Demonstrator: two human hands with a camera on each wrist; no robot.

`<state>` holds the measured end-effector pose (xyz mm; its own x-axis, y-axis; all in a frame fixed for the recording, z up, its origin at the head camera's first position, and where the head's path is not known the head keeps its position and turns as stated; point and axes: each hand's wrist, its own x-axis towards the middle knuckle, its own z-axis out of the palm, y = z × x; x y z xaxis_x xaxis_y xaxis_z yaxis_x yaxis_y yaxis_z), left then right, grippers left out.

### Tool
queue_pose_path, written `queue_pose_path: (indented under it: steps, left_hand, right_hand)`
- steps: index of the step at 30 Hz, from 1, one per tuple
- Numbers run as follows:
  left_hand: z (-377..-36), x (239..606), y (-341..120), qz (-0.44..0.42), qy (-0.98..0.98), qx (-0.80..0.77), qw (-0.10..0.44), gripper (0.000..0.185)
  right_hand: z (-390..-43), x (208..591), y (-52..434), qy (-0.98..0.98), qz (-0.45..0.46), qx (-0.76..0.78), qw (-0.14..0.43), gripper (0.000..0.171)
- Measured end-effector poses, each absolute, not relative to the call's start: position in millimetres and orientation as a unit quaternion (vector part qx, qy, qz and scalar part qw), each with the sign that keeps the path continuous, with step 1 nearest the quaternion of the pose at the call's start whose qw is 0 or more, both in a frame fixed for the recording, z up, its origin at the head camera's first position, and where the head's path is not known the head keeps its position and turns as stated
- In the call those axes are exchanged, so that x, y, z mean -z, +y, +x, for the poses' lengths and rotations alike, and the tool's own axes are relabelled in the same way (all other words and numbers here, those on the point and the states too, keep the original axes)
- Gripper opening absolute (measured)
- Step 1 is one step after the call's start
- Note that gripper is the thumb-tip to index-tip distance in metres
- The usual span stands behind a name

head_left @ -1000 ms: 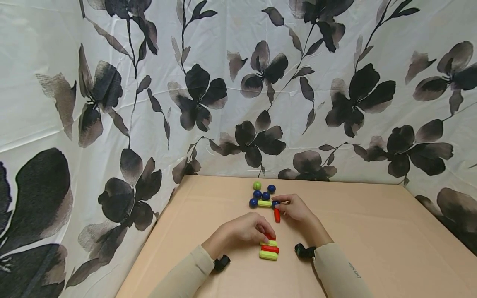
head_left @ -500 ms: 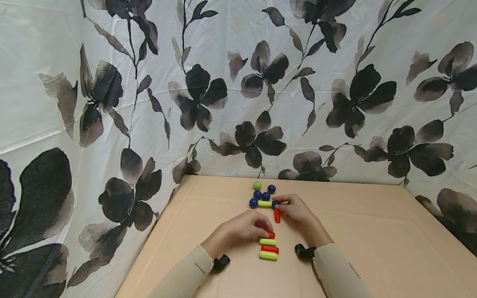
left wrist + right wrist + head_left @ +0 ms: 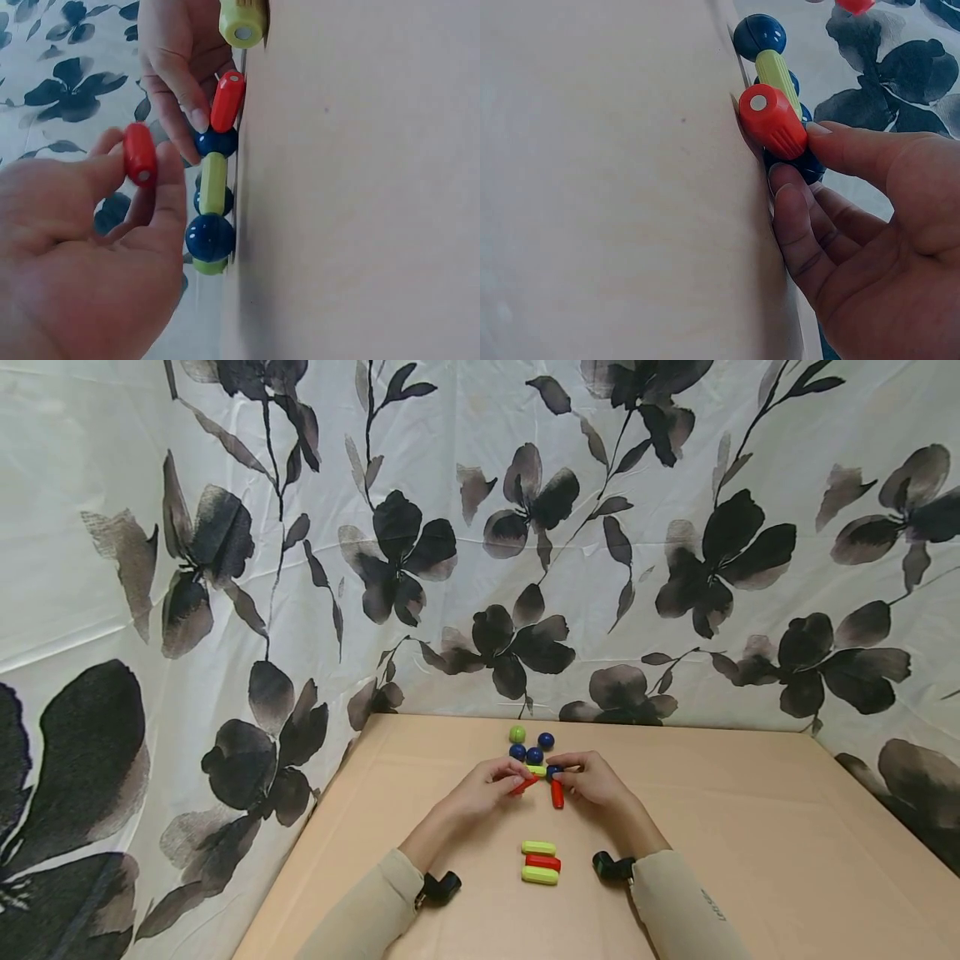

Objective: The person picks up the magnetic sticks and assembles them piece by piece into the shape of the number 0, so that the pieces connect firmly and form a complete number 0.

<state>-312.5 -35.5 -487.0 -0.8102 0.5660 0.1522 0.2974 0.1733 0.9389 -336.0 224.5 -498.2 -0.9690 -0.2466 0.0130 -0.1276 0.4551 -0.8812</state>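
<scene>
At frame centre, left hand (image 3: 483, 785) pinches a red rod (image 3: 139, 154) for joining; right hand (image 3: 596, 779) grips the blue ball (image 3: 802, 161), steadying the assembly.

This looks like a small screened-off recording booth rather than a lived-in room. A glossy white curtain printed with large black flowers and leaves (image 3: 480, 527) fills the whole upper part and both sides of the head view, wrapping round the corner at the middle left so that nothing beyond it can be seen. In the lower centre sits a plain tan, cardboard-like tabletop (image 3: 750, 860), bearing only a handful of bright plastic toy rods and balls (image 3: 540, 862).
</scene>
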Motion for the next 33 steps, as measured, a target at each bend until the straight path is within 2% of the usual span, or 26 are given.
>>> queue_pose_path:
  steps: [4, 14, 22, 27, 33]
  left_hand:
    - [-315, 485, -36, 0.279, 0.744, -0.597, 0.111, 0.027]
    - [-312, 488, -35, 0.231, 0.721, -0.635, 0.158, 0.03]
    - [-314, 495, -39, 0.201, 0.726, -0.636, 0.169, 0.034]
    - [-314, 497, -40, 0.188, 0.753, -0.612, 0.154, 0.029]
    - [-314, 495, -38, 0.174, 0.792, -0.576, 0.105, 0.024]
  right_hand:
    - [-337, 499, 225, 0.846, -0.114, 0.518, 0.059, 0.031]
    - [-337, 499, 225, 0.845, -0.118, 0.518, 0.055, 0.031]
    - [-337, 501, 225, 0.844, -0.119, 0.519, 0.057, 0.03]
    - [-337, 501, 225, 0.843, -0.115, 0.522, 0.058, 0.03]
    - [-335, 499, 225, 0.843, -0.114, 0.522, 0.059, 0.031]
